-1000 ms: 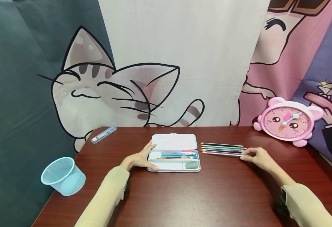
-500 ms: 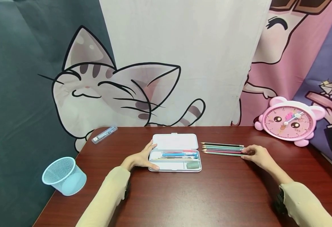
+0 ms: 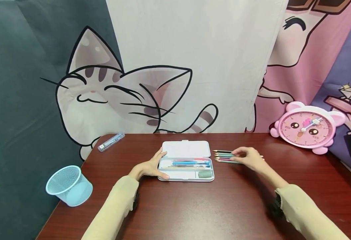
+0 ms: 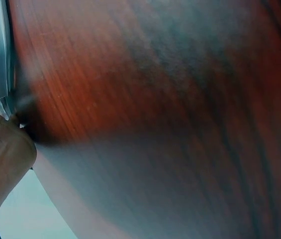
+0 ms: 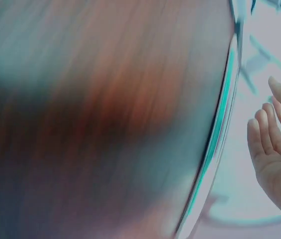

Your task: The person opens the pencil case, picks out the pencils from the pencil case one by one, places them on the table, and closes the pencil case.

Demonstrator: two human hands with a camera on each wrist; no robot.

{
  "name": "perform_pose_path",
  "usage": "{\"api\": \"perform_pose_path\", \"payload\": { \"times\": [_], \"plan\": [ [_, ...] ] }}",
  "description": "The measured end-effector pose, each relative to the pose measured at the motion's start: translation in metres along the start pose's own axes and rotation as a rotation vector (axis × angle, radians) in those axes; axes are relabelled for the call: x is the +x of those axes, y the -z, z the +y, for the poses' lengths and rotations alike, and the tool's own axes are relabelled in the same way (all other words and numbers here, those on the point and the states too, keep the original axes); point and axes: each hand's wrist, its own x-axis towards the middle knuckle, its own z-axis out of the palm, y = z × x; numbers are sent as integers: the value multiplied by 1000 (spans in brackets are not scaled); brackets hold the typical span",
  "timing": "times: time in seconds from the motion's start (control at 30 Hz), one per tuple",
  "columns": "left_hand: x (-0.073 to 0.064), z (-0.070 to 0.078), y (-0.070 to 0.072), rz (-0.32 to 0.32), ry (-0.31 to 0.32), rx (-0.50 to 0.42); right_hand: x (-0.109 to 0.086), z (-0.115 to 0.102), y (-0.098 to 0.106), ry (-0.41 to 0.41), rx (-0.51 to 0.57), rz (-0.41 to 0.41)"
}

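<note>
A white pencil case (image 3: 179, 174) lies with its lid (image 3: 186, 149) folded back. Inside are several pens and slim sticks (image 3: 191, 162) and a grey-green block (image 3: 205, 173). My left hand (image 3: 148, 167) rests at the case's left end, thumb on the front edge and fingers spread towards the lid. To the right of the case, several pencils (image 3: 223, 159) lie side by side, tips to the left. Above their middle is my right hand (image 3: 248, 158), hiding part of them. In the right wrist view, its fingers (image 5: 267, 129) look loosely extended, apart from the pencils.
A light blue mesh basket (image 3: 69, 186) stands at the table's left edge. At the back left lies a clear, narrow case (image 3: 111, 142). A pink animal-shaped clock (image 3: 307, 128) is at the back right. Behind the table (image 3: 205, 210) hangs a cartoon cloth (image 3: 223, 50).
My right hand has moved from the right ends of the pencils leftward, to over their middle. A second ago its fingers were at the nearest pencil's end. My left hand has stayed on the case.
</note>
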Motion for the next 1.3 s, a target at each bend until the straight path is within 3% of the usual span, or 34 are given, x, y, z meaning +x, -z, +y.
{"api": "perform_pose_path", "payload": {
  "times": [0.2, 0.4, 0.6, 0.93, 1.13, 1.3],
  "plan": [
    [-1, 2, 0, -7, 5, -1, 14, -39, -43, 129, 112, -212],
    [0, 2, 0, -5, 13, 4, 23, -60, -66, 247, 100, -301],
    [2, 1, -1, -7, 8, 14, 27, -63, -76, 237, 70, -407],
    [2, 0, -2, 6, 0, 10, 24, -62, -79, 206, 165, -405],
    [1, 1, -2, 8, 7, 5, 22, -55, -75, 264, 167, -331],
    [0, 3, -1, 8, 2, -3, 16, -54, -62, 205, 169, -290]
  ]
}}
